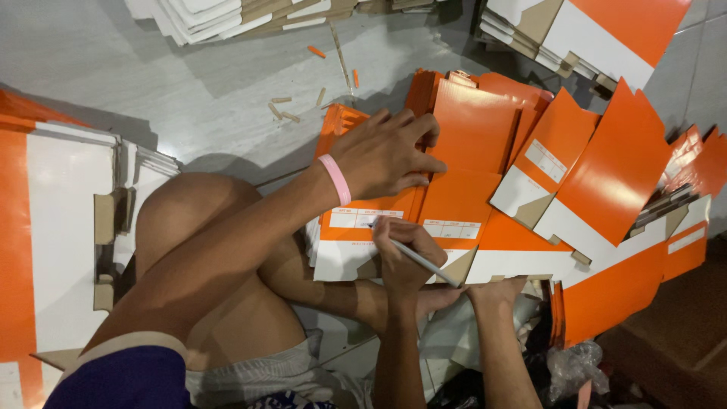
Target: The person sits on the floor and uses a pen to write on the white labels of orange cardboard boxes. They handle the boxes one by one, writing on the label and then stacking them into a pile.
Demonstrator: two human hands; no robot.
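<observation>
I sit on the floor over a flat orange and white cardboard box blank. My left hand, with a pink band on the wrist, presses flat on the orange part of the blank. My right hand grips a white pen, whose tip rests on the white label strip at the blank's near edge. My bent knee is at the left and a foot lies under the blank's corner.
More flat orange and white blanks fan out to the right and lie stacked at the left and top right. White folded card lies at the top. Small card scraps dot the grey floor.
</observation>
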